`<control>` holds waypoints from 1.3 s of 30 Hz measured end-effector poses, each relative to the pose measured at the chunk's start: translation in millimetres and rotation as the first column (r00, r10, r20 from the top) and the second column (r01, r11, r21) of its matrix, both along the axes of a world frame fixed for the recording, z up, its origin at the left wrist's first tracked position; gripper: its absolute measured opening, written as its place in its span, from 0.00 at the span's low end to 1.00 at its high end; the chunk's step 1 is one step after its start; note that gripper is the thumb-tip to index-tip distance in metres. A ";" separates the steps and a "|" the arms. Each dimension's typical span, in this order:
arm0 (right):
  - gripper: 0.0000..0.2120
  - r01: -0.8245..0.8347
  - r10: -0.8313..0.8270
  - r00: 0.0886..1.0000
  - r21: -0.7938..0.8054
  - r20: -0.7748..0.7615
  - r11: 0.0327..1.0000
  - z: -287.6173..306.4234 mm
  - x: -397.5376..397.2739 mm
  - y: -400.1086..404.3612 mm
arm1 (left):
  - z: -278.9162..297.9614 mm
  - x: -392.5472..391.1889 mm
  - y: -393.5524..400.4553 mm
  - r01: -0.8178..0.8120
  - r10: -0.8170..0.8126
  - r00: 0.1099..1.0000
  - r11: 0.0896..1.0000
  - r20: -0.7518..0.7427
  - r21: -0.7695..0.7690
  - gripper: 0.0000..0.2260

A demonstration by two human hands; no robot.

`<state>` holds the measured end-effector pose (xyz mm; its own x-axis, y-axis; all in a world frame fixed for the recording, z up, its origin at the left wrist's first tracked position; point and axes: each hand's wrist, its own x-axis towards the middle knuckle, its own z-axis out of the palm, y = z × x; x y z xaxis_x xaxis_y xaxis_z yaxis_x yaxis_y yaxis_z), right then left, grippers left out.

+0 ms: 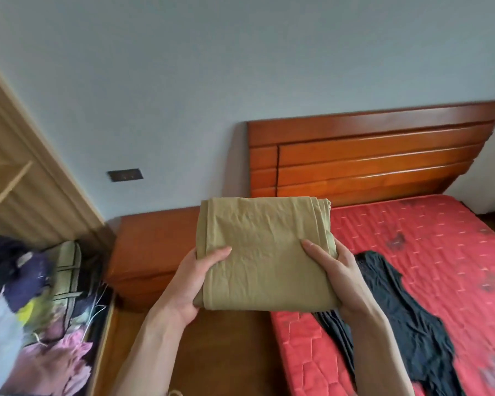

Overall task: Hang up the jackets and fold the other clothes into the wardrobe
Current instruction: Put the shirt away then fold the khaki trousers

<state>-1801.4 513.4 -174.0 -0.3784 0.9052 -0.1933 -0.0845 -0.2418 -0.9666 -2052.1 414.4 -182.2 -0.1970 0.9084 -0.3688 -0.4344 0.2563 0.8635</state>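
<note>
Above bed edge (280, 338), folded khaki garment (265, 252) (both hands gripping)

clothes pile (26, 310) blurred; fingers hidden under folded cloth (265, 252).

Bedroom: bed (412, 252), wooden headboard (369, 155).

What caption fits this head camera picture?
Both hands, left hand and right hand, hold a folded khaki garment above the bed.
</note>
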 end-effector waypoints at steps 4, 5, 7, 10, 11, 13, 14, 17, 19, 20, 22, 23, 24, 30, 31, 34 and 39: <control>0.17 -0.118 0.117 0.993 0.028 0.035 0.993 1.7 -60.7 13.4 | -2.9 -49.9 -15.0 -0.127 0.126 0.990 0.992 -0.058 -0.002 0.22; 0.18 -0.148 0.146 0.988 0.030 0.042 0.989 1.0 -75.1 18.1 | -3.7 -60.9 -17.8 -0.168 0.167 0.983 0.986 -0.072 -0.007 0.24; 0.20 -0.198 0.196 0.979 0.028 0.054 0.980 0.3 -105.5 27.9 | -5.4 -82.8 -21.1 -0.241 0.239 0.966 0.970 -0.093 -0.011 0.27; 0.19 -0.262 0.259 0.964 0.035 0.064 0.964 -3.8 -156.3 42.2 | -8.7 -118.6 -23.3 -0.348 0.343 0.932 0.937 -0.118 -0.018 0.28; 0.18 -0.269 0.267 0.962 0.036 0.062 0.962 -5.2 -167.3 45.3 | -8.6 -126.3 -23.3 -0.369 0.363 0.923 0.929 -0.126 -0.023 0.28; 0.19 -0.307 0.304 0.950 0.036 0.068 0.951 -8.6 -199.2 57.9 | -11.3 -149.2 -20.1 -0.432 0.423 0.894 0.901 -0.149 -0.031 0.29; 0.20 -0.332 0.329 0.942 0.033 0.073 0.943 -10.3 -217.0 66.1 | -13.4 -162.0 -16.6 -0.464 0.454 0.877 0.885 -0.159 -0.033 0.30; 0.20 -0.405 0.401 0.911 0.033 0.091 0.914 -11.8 -269.1 98.2 | -18.9 -198.4 -1.0 -0.548 0.533 0.828 0.835 -0.172 -0.051 0.34; 0.20 -0.448 0.442 0.891 0.034 0.107 0.894 -13.6 -300.4 122.8 | -19.9 -218.5 12.8 -0.600 0.584 0.794 0.798 -0.171 -0.063 0.36; 0.21 -0.467 0.461 0.880 0.035 0.113 0.884 -14.4 -315.7 135.4 | -19.8 -227.6 20.4 -0.623 0.606 0.776 0.779 -0.171 -0.067 0.36; 0.24 -0.490 0.482 0.866 0.041 0.131 0.871 -15.6 -346.7 158.9 | -17.0 -244.3 35.3 -0.669 0.653 0.740 0.740 -0.164 -0.069 0.35; 0.26 -0.504 0.494 0.858 0.042 0.137 0.863 -15.6 -362.8 169.4 | -15.2 -252.9 42.0 -0.696 0.680 0.715 0.715 -0.160 -0.074 0.34; 0.27 -0.526 0.516 0.846 0.043 0.134 0.850 -15.2 -378.4 178.5 | -13.7 -260.8 47.7 -0.722 0.706 0.690 0.688 -0.158 -0.076 0.33; 0.26 -0.697 0.689 0.716 0.059 0.114 0.715 -17.8 -470.1 206.0 | -5.4 -295.9 54.1 -0.857 0.842 0.513 0.513 -0.167 -0.049 0.32; 0.27 -0.720 0.712 0.693 0.057 0.113 0.692 -18.6 -483.9 205.9 | -5.0 -299.8 51.5 -0.878 0.863 0.478 0.476 -0.164 -0.056 0.33; 0.26 -0.789 0.782 0.614 0.063 0.104 0.611 -19.1 -524.7 201.6 | -6.2 -312.7 39.6 -0.929 0.917 0.370 0.363 -0.150 -0.072 0.32; 0.27 -0.869 0.860 0.495 0.075 0.124 0.489 -25.0 -593.5 174.7 | -12.6 -344.0 8.3 -0.974 0.966 0.220 0.208 -0.135 -0.093 0.32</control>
<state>-2394.9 688.0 -199.0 -0.9745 0.1458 -0.1708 0.1650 -0.0507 -0.9850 -2396.0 422.8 -194.7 -0.9050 -0.0569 -0.4216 -0.3982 -0.2354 0.8866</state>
